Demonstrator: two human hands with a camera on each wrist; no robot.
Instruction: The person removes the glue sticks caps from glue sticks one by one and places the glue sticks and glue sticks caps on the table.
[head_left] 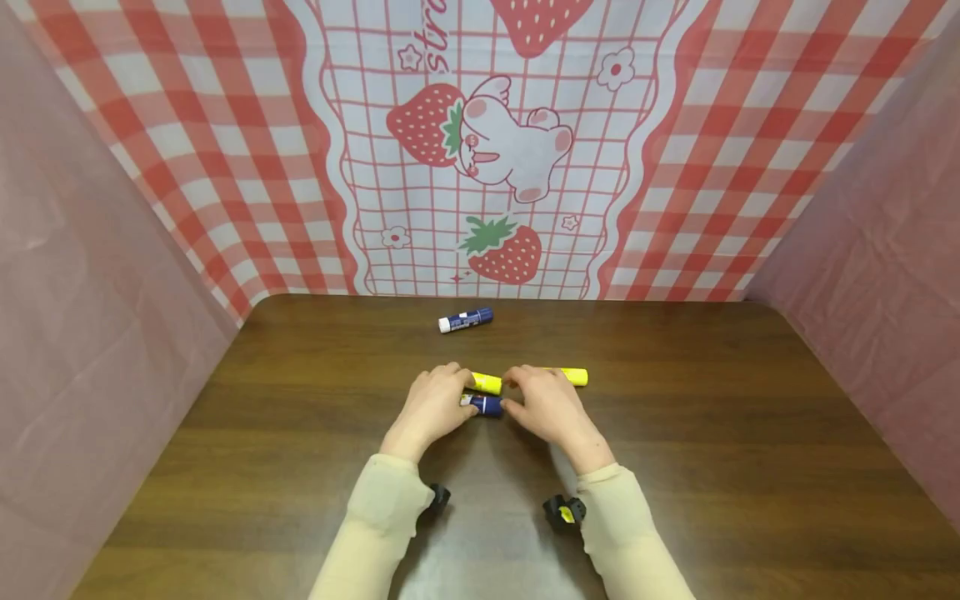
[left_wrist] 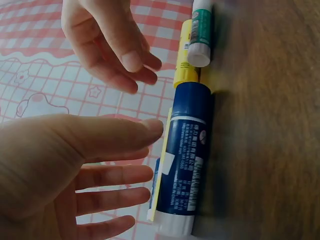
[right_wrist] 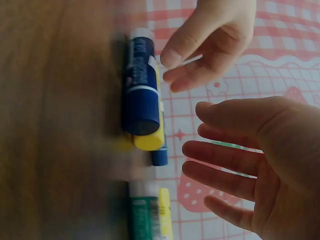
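My left hand (head_left: 429, 404) hovers beside a blue glue stick (head_left: 489, 406) with a white end, its fingers fairly straight and apart from it in the left wrist view. Just behind that stick lies a yellow one (head_left: 487, 383), lengthwise alongside. On the other side my right hand (head_left: 550, 406) has loosely extended fingers and holds nothing. Near it are a green glue stick (right_wrist: 142, 220) with a white end and a second yellow stick (head_left: 576, 377). In the head view the right hand hides the green stick.
Another blue glue stick (head_left: 465, 320) with a white end lies farther back on the brown wooden table (head_left: 300, 467). Behind the table hangs a red checked cloth (head_left: 690, 167) with strawberries. Pink cloth (head_left: 90, 275) covers both sides.
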